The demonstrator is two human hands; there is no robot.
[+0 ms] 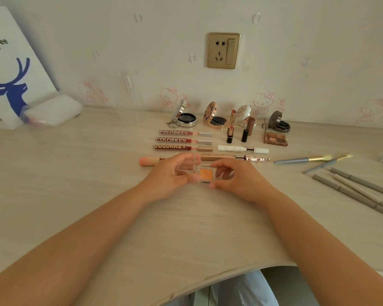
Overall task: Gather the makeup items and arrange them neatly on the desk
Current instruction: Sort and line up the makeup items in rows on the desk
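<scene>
Both hands hold a small clear-cased orange palette (206,174) just above the desk (75,173), my left hand (175,175) on its left side and my right hand (232,177) on its right. Behind them lie three Colorkey lip tubes (181,140) in a row, a pink tube (149,161), a gold eyeliner pen (221,157) and a white mascara (241,149). Open compacts (186,118) (215,118) (280,123), upright lipsticks (230,127) and a brown eyeshadow palette (275,139) stand near the wall.
Two blue-handled brushes (307,160) and several grey pencils (358,191) lie loose at the right. A white coffee bag (11,69) and a plastic packet (51,109) sit at the back left. A wall socket (223,50) is above the desk.
</scene>
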